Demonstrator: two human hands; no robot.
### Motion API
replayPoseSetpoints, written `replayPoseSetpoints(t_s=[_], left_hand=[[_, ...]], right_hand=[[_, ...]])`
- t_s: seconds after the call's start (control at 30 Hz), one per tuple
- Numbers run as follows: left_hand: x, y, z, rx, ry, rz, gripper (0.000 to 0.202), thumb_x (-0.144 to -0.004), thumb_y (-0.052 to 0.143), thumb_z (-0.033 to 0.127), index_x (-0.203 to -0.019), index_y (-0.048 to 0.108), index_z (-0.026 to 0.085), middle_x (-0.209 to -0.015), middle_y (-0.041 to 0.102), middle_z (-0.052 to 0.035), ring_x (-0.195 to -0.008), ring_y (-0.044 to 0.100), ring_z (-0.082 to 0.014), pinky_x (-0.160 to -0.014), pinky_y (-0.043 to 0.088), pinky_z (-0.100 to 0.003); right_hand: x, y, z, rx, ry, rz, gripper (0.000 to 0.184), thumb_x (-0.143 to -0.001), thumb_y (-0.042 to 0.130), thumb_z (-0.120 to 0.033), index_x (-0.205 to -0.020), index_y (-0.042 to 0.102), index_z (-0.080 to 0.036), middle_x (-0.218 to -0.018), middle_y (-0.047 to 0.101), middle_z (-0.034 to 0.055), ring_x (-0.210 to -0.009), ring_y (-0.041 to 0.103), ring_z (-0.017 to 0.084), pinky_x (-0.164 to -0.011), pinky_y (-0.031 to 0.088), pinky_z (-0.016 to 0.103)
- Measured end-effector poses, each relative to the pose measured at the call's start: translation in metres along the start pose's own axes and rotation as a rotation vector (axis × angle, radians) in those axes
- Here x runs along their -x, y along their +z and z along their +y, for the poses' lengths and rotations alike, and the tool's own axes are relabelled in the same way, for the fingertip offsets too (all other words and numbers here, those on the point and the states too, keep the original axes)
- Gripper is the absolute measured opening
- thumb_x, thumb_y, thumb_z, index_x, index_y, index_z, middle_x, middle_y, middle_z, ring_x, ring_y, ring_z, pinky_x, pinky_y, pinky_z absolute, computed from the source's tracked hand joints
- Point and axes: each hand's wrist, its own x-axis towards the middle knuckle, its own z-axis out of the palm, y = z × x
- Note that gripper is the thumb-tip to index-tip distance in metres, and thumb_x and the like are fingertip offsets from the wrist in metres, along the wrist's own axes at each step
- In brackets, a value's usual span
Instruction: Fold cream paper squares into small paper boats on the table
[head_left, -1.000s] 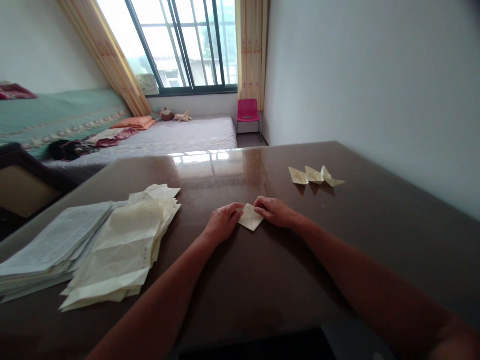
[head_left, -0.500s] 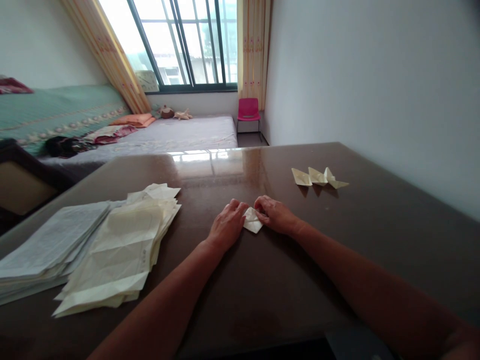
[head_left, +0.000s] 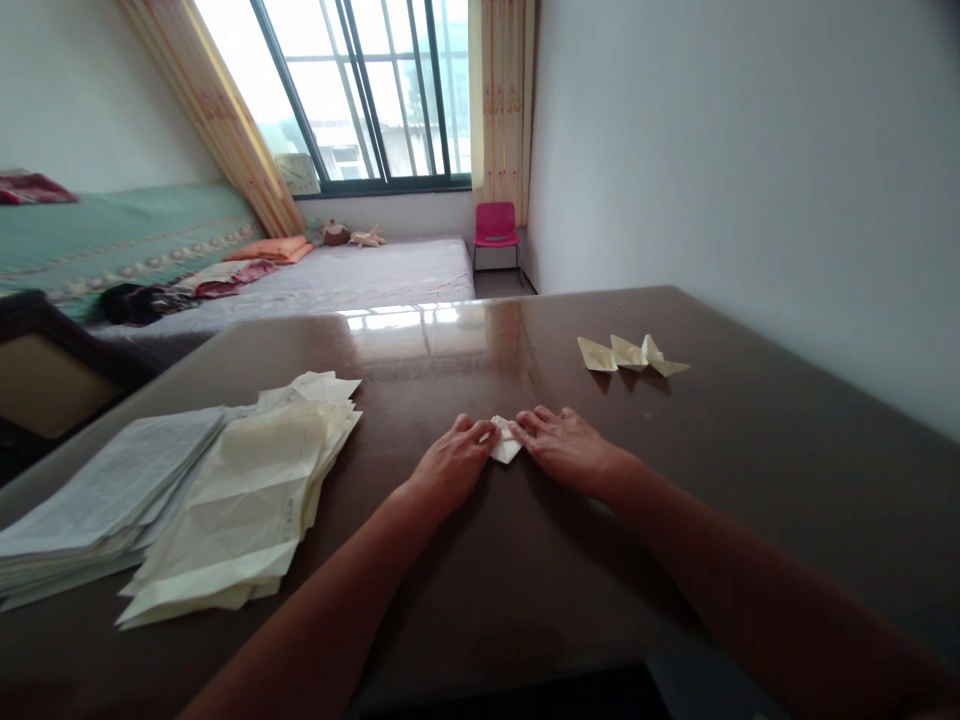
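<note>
A small folded piece of cream paper (head_left: 506,446) lies on the brown table between my hands, its point toward me. My left hand (head_left: 455,460) is at its left edge, with bent fingers and thumb closed on the paper. On the opposite edge, my right hand (head_left: 568,447) presses with its fingertips, knuckles bent. The edges under my fingers are hidden. Farther back on the right stand several folded paper boats (head_left: 630,354) in a row, touching or nearly so.
To the left lies a stack of creased cream sheets (head_left: 240,480), beside a pile of printed greyish papers (head_left: 112,480). The glossy brown table (head_left: 420,370) reaches toward a bed (head_left: 390,268) and a pink chair (head_left: 495,225). A white wall (head_left: 735,150) runs along the right.
My right hand has flattened somewhat, its fingers now stretched more along the paper's right edge. My left fingers have shifted onto the paper's left corner. The view has tilted slightly.
</note>
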Motion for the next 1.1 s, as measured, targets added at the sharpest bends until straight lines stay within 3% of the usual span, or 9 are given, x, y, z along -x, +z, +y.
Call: replayPoseSetpoints(t_s=[0.17, 0.3, 0.4, 0.5, 0.63, 0.77, 0.93, 1.0, 1.1], left_hand=[[0.004, -0.014, 0.012, -0.047, -0.032, -0.107, 0.041, -0.089, 0.039, 0.011, -0.129, 0.050, 0.011, -0.126, 0.055, -0.0120, -0.110, 0.047, -0.0237, -0.095, 0.044, -0.035], [0.006, -0.019, 0.015, -0.060, -0.044, -0.130, 0.036, -0.087, 0.041, 0.011, -0.120, 0.057, 0.009, -0.122, 0.057, -0.0139, -0.105, 0.049, -0.0258, -0.091, 0.047, -0.036], [0.006, -0.015, 0.010, -0.005, -0.032, -0.069, 0.029, -0.085, 0.043, 0.010, -0.103, 0.065, 0.014, -0.110, 0.063, -0.0106, -0.098, 0.052, -0.0236, -0.088, 0.047, -0.034], [0.004, -0.006, 0.001, 0.072, -0.058, 0.067, 0.023, -0.084, 0.044, 0.011, -0.086, 0.066, 0.017, -0.102, 0.064, -0.0077, -0.096, 0.054, -0.0211, -0.090, 0.045, -0.032], [0.001, 0.002, -0.006, 0.181, -0.123, 0.158, 0.017, -0.086, 0.046, 0.019, -0.074, 0.059, 0.018, -0.102, 0.061, -0.0056, -0.088, 0.058, -0.0168, -0.083, 0.046, -0.029], [-0.001, 0.004, -0.005, 0.269, -0.190, 0.130, 0.003, -0.083, 0.052, 0.021, -0.083, 0.055, 0.020, -0.100, 0.057, -0.0025, -0.074, 0.059, -0.0131, -0.071, 0.046, -0.026], [-0.002, 0.000, 0.002, 0.341, -0.259, 0.208, 0.038, -0.085, 0.054, 0.036, -0.121, 0.047, 0.024, -0.115, 0.053, -0.0042, -0.067, 0.059, -0.0120, -0.068, 0.047, -0.028], [-0.002, -0.002, 0.003, 0.351, -0.228, 0.232, 0.033, -0.089, 0.048, 0.041, -0.120, 0.051, 0.027, -0.111, 0.057, -0.0034, -0.072, 0.061, -0.0139, -0.070, 0.047, -0.028], [-0.004, -0.002, -0.001, 0.451, -0.230, 0.288, 0.027, -0.092, 0.042, 0.040, -0.100, 0.062, 0.025, -0.090, 0.065, -0.0022, -0.075, 0.062, -0.0150, -0.071, 0.047, -0.027]], right_hand=[[0.003, 0.004, -0.015, 0.002, 0.086, -0.097, 0.049, -0.088, 0.037, -0.010, -0.137, 0.045, -0.017, -0.145, 0.038, 0.0136, -0.127, 0.040, 0.031, -0.094, 0.038, 0.051], [0.002, 0.004, -0.020, 0.037, 0.089, -0.125, 0.047, -0.089, 0.034, -0.010, -0.135, 0.046, -0.012, -0.146, 0.036, 0.0166, -0.130, 0.036, 0.031, -0.095, 0.037, 0.052], [-0.002, 0.000, -0.014, 0.026, 0.044, -0.049, 0.040, -0.089, 0.038, -0.012, -0.125, 0.055, -0.012, -0.137, 0.048, 0.0190, -0.122, 0.044, 0.030, -0.090, 0.040, 0.046], [-0.010, 0.002, -0.001, -0.091, 0.089, 0.078, 0.027, -0.091, 0.041, -0.020, -0.107, 0.062, -0.017, -0.114, 0.062, 0.0138, -0.106, 0.052, 0.025, -0.083, 0.042, 0.037], [-0.022, 0.017, 0.014, -0.286, 0.151, 0.207, 0.026, -0.087, 0.052, -0.041, -0.097, 0.061, -0.018, -0.106, 0.060, 0.0107, -0.102, 0.051, 0.023, -0.081, 0.042, 0.033], [-0.030, 0.031, 0.019, -0.555, 0.120, 0.248, 0.017, -0.078, 0.063, -0.032, -0.084, 0.058, -0.017, -0.093, 0.060, 0.0058, -0.088, 0.053, 0.017, -0.077, 0.042, 0.028], [-0.029, 0.026, 0.019, -0.956, 0.051, 0.255, 0.014, -0.079, 0.059, -0.028, -0.089, 0.056, -0.018, -0.074, 0.057, -0.0024, -0.067, 0.051, 0.011, -0.062, 0.041, 0.023], [-0.028, 0.021, 0.016, -1.024, -0.004, 0.311, 0.016, -0.079, 0.060, -0.029, -0.090, 0.055, -0.018, -0.078, 0.058, -0.0020, -0.072, 0.053, 0.012, -0.065, 0.043, 0.023], [-0.029, 0.018, 0.013, -1.086, -0.009, 0.375, 0.024, -0.076, 0.064, -0.032, -0.093, 0.054, -0.019, -0.086, 0.060, 0.0004, -0.080, 0.056, 0.014, -0.069, 0.046, 0.026]])
